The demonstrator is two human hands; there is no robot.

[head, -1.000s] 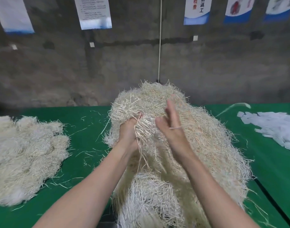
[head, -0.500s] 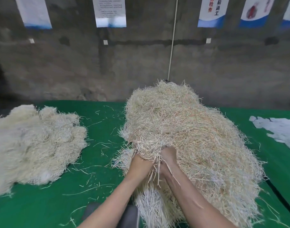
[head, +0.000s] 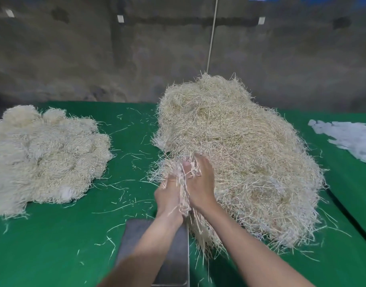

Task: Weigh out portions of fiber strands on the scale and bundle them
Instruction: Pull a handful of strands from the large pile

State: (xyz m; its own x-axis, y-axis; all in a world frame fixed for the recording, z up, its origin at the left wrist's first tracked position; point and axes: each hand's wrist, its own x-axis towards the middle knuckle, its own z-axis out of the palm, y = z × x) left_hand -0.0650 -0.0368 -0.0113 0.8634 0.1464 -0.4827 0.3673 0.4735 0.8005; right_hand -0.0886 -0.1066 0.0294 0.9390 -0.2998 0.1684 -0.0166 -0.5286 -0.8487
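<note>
A tall loose heap of pale fiber strands (head: 236,150) rises on the green table at centre right. At its near left edge my left hand (head: 168,195) and my right hand (head: 200,183) are pressed side by side, both gripping one tuft of strands (head: 185,177) that sticks up between them. Loose ends of that tuft hang down past my wrists. Directly beneath my forearms lies the grey metal pan of the scale (head: 134,239); its display is out of sight.
A second, whiter pile of fiber strands (head: 43,160) lies at the left of the green table (head: 53,245). White paper strips (head: 348,137) are spread at the far right. Stray strands litter the cloth. A grey wall stands behind.
Both hands came down from the top of the heap to its near left edge and closed together on a tuft. The view tilted down, showing the scale pan.
</note>
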